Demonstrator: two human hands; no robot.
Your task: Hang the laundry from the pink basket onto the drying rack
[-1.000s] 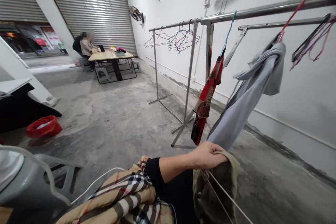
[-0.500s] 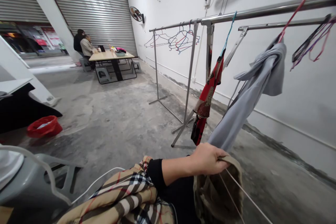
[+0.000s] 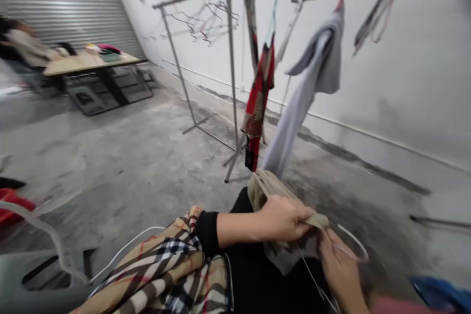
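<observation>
My left hand [image 3: 281, 218] is closed on the edge of a khaki cloth garment [image 3: 270, 184], which lies over my black-clad lap. Close against it, at the same edge, is my right hand [image 3: 338, 260], with its fingers pressed together on a thin whitish cord [image 3: 355, 240] that loops out beside it. More of the cord hangs below the garment's edge. How the cord sits in the cloth is hidden by my fingers. A plaid sleeve [image 3: 176, 260] with a black cuff covers my left arm.
Ahead stands a metal clothes rack [image 3: 233, 68] with a red patterned cloth [image 3: 257, 108], a grey garment [image 3: 305, 88] and several hangers. Two people sit by a table [image 3: 91, 65] at far left. A grey stool [image 3: 44, 279] is near left, a blue object [image 3: 441, 294] lower right.
My right hand has come into view and met my left at the garment's edge. The cord, earlier stretched toward the lower right, now hangs looped. The view has swung right and down.
</observation>
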